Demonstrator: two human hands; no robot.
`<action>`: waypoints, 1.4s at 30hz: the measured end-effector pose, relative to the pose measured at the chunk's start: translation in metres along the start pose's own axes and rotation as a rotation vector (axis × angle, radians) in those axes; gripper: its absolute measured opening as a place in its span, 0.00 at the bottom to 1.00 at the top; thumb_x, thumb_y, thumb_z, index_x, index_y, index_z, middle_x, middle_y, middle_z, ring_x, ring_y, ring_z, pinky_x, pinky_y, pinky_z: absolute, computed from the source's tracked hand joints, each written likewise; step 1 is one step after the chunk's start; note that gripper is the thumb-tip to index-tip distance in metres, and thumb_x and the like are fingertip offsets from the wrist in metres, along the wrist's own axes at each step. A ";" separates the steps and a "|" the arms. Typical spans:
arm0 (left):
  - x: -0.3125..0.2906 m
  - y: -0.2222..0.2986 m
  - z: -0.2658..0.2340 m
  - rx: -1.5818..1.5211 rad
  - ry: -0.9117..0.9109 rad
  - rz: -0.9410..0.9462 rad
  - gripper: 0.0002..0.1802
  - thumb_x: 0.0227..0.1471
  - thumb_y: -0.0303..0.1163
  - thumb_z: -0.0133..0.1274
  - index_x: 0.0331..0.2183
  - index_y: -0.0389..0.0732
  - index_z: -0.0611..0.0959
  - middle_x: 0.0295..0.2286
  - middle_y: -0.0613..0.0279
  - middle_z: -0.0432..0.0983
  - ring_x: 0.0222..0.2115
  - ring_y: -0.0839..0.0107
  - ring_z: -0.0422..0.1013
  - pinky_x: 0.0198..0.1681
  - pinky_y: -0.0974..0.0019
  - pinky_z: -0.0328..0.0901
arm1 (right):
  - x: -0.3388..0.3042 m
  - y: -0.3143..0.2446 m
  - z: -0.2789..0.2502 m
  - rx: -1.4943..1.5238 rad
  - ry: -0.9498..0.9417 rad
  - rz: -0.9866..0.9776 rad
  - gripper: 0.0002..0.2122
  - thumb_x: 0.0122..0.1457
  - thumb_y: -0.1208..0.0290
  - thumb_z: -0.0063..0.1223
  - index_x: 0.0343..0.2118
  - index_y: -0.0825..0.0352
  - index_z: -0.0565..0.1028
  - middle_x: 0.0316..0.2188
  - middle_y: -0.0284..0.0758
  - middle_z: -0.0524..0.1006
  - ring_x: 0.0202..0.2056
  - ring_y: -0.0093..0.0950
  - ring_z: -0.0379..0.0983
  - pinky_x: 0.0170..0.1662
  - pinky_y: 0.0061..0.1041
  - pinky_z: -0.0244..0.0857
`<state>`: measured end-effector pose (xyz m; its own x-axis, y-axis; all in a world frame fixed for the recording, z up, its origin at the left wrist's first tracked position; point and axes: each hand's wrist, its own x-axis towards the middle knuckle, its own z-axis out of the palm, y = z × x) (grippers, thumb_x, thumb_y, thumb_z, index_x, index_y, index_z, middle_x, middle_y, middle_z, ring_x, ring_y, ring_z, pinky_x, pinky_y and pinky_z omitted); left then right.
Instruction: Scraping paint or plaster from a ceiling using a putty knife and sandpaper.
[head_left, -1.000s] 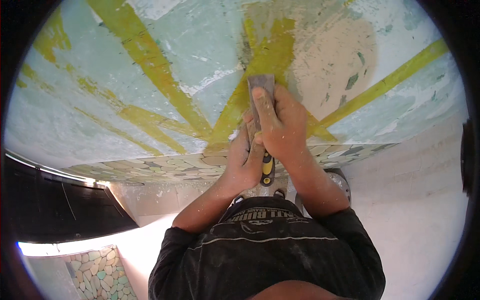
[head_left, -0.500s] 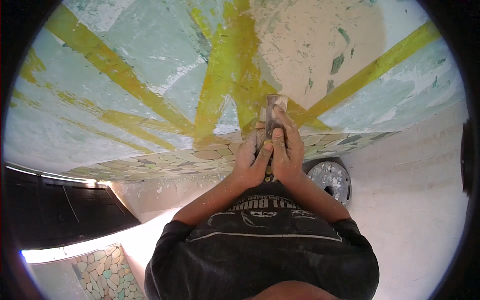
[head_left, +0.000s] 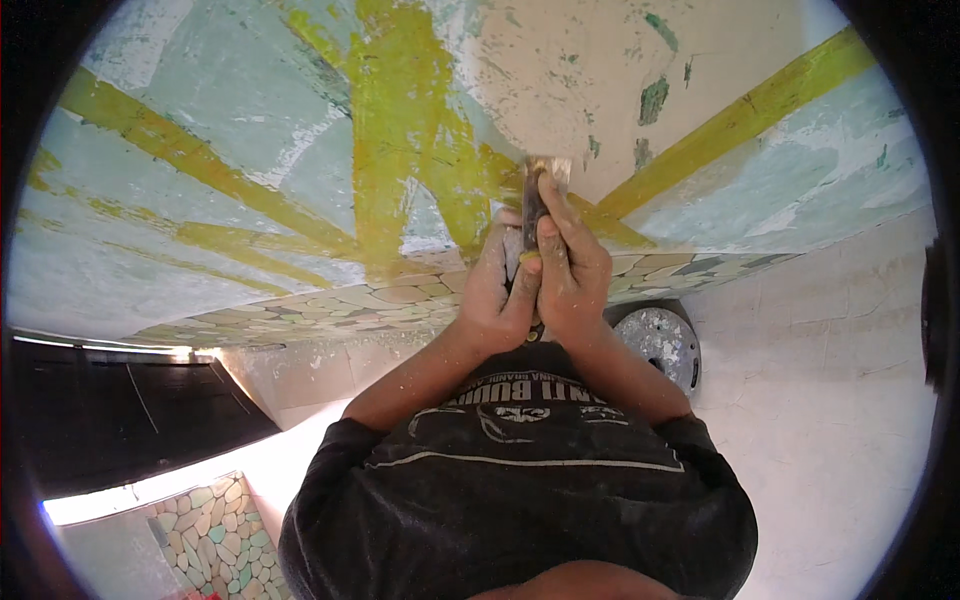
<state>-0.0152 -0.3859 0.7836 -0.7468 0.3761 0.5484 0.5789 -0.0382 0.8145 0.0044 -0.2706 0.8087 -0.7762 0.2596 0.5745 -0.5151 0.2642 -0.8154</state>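
Note:
Both my hands are clasped around a scraper [head_left: 536, 195] with a flat metal blade, its edge pressed against a painted wall [head_left: 300, 150]. My left hand [head_left: 492, 290] wraps the handle from the left. My right hand [head_left: 572, 270] grips from the right, with a finger stretched up along the blade. The wall is pale green with yellow stripes, and a large bare beige patch [head_left: 600, 80] lies just above the blade.
A band of stone-pattern cladding [head_left: 370, 305] runs along the wall's base. A round, paint-spattered bucket [head_left: 658, 345] stands behind my right forearm on the pale floor. A dark opening [head_left: 120, 420] lies at lower left. My black shirt [head_left: 520, 490] fills the bottom.
The scraper and both hands have slid from the yellow stripe crossing toward the edge of the bare beige patch, and the view has shifted with them. The two-handed grip is unchanged.

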 end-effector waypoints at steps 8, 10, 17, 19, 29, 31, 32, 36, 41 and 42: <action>-0.012 -0.019 0.011 0.015 -0.029 -0.072 0.27 0.62 0.31 0.43 0.58 0.28 0.60 0.45 0.40 0.71 0.45 0.48 0.71 0.51 0.56 0.63 | -0.015 0.032 -0.004 0.063 0.014 -0.060 0.16 0.64 0.81 0.43 0.54 0.73 0.72 0.50 0.47 0.76 0.52 0.33 0.75 0.53 0.26 0.65; -0.004 -0.010 0.005 0.040 -0.034 -0.064 0.27 0.62 0.31 0.43 0.58 0.28 0.60 0.44 0.39 0.72 0.45 0.47 0.71 0.50 0.56 0.64 | 0.000 0.018 -0.003 0.048 0.007 -0.099 0.16 0.64 0.81 0.43 0.54 0.73 0.73 0.50 0.47 0.76 0.51 0.33 0.75 0.52 0.27 0.66; -0.007 -0.024 0.015 0.073 -0.016 0.038 0.25 0.61 0.31 0.43 0.56 0.29 0.62 0.42 0.42 0.73 0.42 0.48 0.72 0.49 0.57 0.65 | -0.020 0.051 -0.002 0.350 0.072 -0.063 0.12 0.67 0.76 0.42 0.51 0.76 0.66 0.42 0.45 0.78 0.40 0.30 0.76 0.45 0.26 0.68; -0.009 -0.024 0.018 0.137 -0.010 0.104 0.24 0.61 0.31 0.44 0.55 0.29 0.63 0.41 0.43 0.73 0.42 0.49 0.73 0.48 0.57 0.65 | -0.028 0.047 -0.007 0.380 0.049 0.041 0.12 0.68 0.75 0.42 0.50 0.75 0.63 0.40 0.44 0.78 0.38 0.27 0.75 0.43 0.24 0.67; -0.008 -0.014 0.033 -0.004 0.026 0.000 0.27 0.62 0.33 0.46 0.57 0.28 0.63 0.46 0.42 0.71 0.46 0.52 0.71 0.51 0.57 0.63 | -0.008 0.025 -0.031 0.259 -0.097 0.383 0.16 0.69 0.65 0.43 0.34 0.74 0.76 0.35 0.39 0.81 0.35 0.23 0.74 0.43 0.23 0.68; -0.003 -0.011 0.035 -0.006 0.017 -0.034 0.27 0.62 0.34 0.46 0.57 0.28 0.63 0.46 0.42 0.71 0.46 0.51 0.71 0.51 0.57 0.63 | -0.007 0.016 -0.031 0.207 -0.059 0.340 0.16 0.69 0.65 0.43 0.35 0.74 0.76 0.36 0.39 0.81 0.36 0.23 0.74 0.43 0.23 0.68; 0.002 -0.011 0.034 -0.039 0.015 -0.013 0.27 0.62 0.34 0.46 0.57 0.28 0.63 0.45 0.43 0.71 0.46 0.50 0.71 0.51 0.57 0.63 | -0.003 0.010 -0.032 0.154 -0.020 0.299 0.16 0.70 0.65 0.43 0.36 0.75 0.76 0.37 0.40 0.81 0.36 0.23 0.74 0.43 0.23 0.68; 0.023 0.024 0.026 -0.145 -0.051 -0.188 0.25 0.63 0.35 0.44 0.55 0.29 0.65 0.44 0.44 0.72 0.45 0.51 0.71 0.50 0.58 0.64 | 0.017 -0.005 -0.033 0.321 -0.002 0.258 0.17 0.69 0.63 0.44 0.37 0.75 0.77 0.36 0.40 0.81 0.35 0.23 0.74 0.43 0.23 0.67; -0.004 -0.005 0.042 -0.129 -0.042 -0.121 0.23 0.63 0.35 0.44 0.54 0.30 0.66 0.41 0.47 0.73 0.42 0.57 0.72 0.47 0.59 0.65 | -0.011 0.026 -0.042 0.218 -0.036 0.348 0.15 0.68 0.62 0.47 0.38 0.72 0.79 0.26 0.31 0.79 0.27 0.17 0.70 0.31 0.20 0.65; -0.007 -0.007 0.043 -0.147 -0.056 -0.187 0.23 0.63 0.36 0.43 0.54 0.31 0.66 0.41 0.48 0.73 0.41 0.59 0.72 0.46 0.60 0.65 | -0.006 0.026 -0.041 0.223 -0.042 0.349 0.15 0.68 0.62 0.47 0.38 0.72 0.79 0.26 0.31 0.79 0.27 0.17 0.70 0.31 0.20 0.65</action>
<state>-0.0002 -0.3488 0.7661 -0.8151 0.4396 0.3773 0.3752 -0.0957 0.9220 0.0109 -0.2271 0.7868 -0.9301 0.2586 0.2608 -0.2806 -0.0421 -0.9589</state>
